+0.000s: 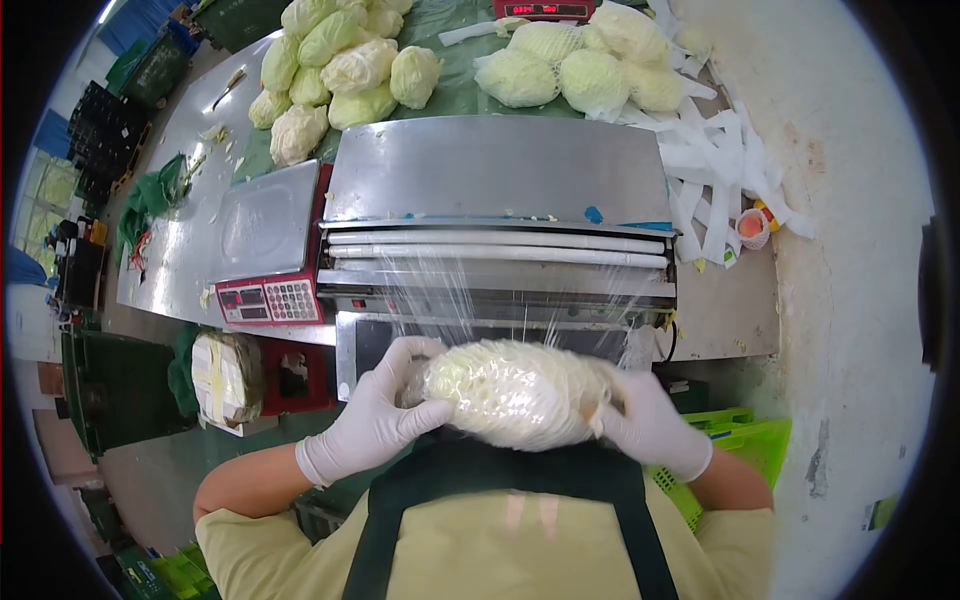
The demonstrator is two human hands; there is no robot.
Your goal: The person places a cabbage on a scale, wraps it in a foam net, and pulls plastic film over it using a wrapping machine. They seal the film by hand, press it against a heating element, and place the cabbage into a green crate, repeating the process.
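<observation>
A pale cabbage (pixel 515 393) in a white net, with shiny clear film over it, is held between my two gloved hands in front of my chest. My left hand (pixel 375 410) grips its left end, thumb and fingers around the film. At the right end, my right hand (pixel 655 422) is closed on it, slightly blurred. Clear film stretches from the cabbage up to the wrapping machine (pixel 495 175), which has white rollers (pixel 500 248) along its front.
A red scale (pixel 267 225) stands left of the machine. Behind are piled cabbages (pixel 358 66), netted cabbages (pixel 590 82) and a second red scale (pixel 545 10). White foam strips (pixel 715 165) lie at right, near a wall. Green crates (pixel 745 455) are low right.
</observation>
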